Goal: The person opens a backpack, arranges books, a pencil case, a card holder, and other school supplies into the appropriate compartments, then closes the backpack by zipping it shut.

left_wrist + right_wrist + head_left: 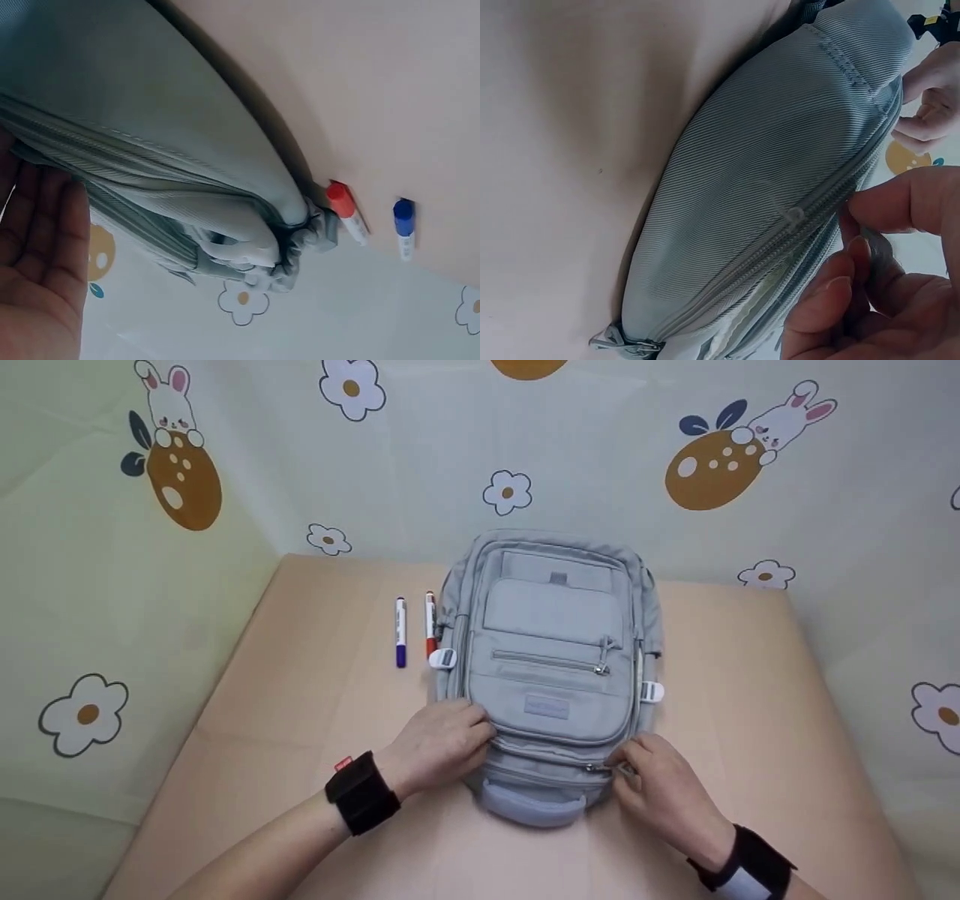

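A grey backpack lies flat with its front panel up and its padded top handle toward me. My left hand grips the bag's edge at the left of the upper zipper; in the left wrist view, its fingertips tuck in against the grey fabric. At the right end of that zipper, my right hand pinches a zipper pull between thumb and fingers. A grey fabric tab shows within the right hand's grasp. Close by, the zipper track runs along the bag.
Left of the bag lie a blue-capped marker and a red-capped marker, the latter right beside the bag's side. White buckles sit on both sides of the bag. Patterned cloth stands behind the table.
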A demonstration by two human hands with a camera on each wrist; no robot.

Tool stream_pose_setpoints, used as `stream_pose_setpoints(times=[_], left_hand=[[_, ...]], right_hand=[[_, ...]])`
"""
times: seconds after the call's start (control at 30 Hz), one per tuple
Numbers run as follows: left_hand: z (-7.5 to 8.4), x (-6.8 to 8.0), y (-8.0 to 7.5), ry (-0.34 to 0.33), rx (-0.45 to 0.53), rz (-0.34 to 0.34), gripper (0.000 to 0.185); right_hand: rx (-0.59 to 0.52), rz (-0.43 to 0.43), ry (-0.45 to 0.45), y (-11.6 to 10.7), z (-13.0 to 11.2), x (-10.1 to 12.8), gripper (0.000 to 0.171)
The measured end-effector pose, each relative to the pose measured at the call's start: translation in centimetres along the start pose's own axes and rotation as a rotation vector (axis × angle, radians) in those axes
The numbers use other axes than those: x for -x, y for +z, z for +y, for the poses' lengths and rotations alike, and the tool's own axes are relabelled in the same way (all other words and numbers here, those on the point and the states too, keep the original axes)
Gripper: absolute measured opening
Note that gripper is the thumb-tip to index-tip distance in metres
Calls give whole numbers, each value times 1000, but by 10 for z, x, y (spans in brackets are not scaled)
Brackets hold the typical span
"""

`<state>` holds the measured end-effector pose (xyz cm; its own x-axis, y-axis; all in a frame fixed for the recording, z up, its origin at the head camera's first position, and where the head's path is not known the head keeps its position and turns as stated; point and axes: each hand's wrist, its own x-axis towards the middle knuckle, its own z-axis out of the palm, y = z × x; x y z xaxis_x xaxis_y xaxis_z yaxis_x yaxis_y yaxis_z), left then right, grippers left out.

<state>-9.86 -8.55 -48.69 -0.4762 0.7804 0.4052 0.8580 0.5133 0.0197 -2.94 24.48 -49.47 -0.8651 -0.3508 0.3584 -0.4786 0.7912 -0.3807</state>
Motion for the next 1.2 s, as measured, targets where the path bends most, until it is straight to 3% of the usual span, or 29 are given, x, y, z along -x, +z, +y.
stream_pose_setpoints(times=[0.2,0.5,0.63,0.8,1.2], left_hand=[[25,-23,1,71,-40,-18,11],[55,-57,16,120,-164,-81,9],[58,-61,20,141,-239,-155,2],[60,-63,20,123,-244,-232,4],[62,-64,20,75,-178,-247,4]], right_hand=[[-56,-31,80,-1,-2,1,31],[-182,22,16,1,-2,4,33],[-221,31,7,1,-2,4,36],[-248,51,-17,0,-1,4,34],[-172,75,60,-20,27,0,38]])
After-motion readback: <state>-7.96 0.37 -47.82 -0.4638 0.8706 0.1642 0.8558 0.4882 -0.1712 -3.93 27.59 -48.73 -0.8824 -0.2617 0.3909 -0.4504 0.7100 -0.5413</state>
